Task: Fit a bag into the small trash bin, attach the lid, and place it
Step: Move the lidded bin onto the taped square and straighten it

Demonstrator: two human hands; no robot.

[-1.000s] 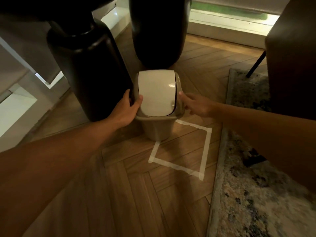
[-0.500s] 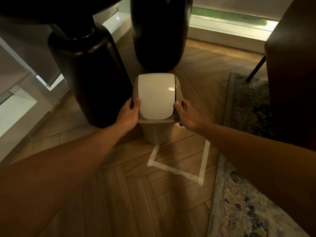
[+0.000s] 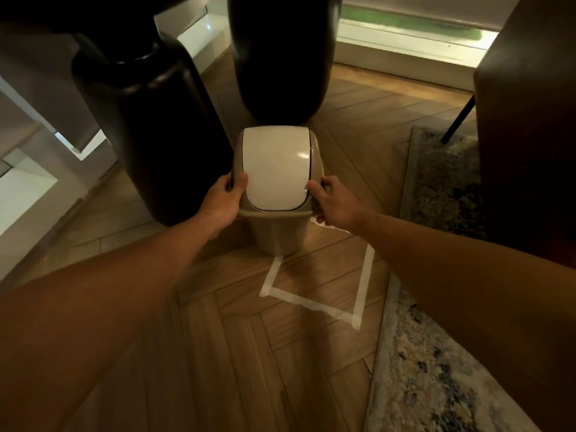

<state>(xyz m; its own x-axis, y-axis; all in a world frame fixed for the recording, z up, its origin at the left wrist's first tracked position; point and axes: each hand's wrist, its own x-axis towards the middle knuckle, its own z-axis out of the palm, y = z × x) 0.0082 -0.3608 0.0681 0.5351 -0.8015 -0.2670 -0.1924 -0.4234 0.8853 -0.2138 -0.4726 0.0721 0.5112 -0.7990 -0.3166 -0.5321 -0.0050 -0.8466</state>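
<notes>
A small beige trash bin (image 3: 274, 235) with a white swing lid (image 3: 276, 169) fitted on top stands upright on the wood floor, at the far left corner of a square marked in white tape (image 3: 314, 302). My left hand (image 3: 223, 199) grips the lid's left rim, thumb on top. On the opposite side, my right hand (image 3: 332, 202) clasps the right rim. No bag is visible; the lid hides the inside.
Two tall black vases stand close behind the bin, one at the left (image 3: 149, 126) and one behind it (image 3: 280, 54). A patterned rug (image 3: 436, 369) borders the tape square on the right. A dark chair (image 3: 526, 126) is at the far right.
My right hand came in from beside the bin and closed on the lid's right rim. The left hand slid down the left rim. The bin shifted slightly toward the tape square.
</notes>
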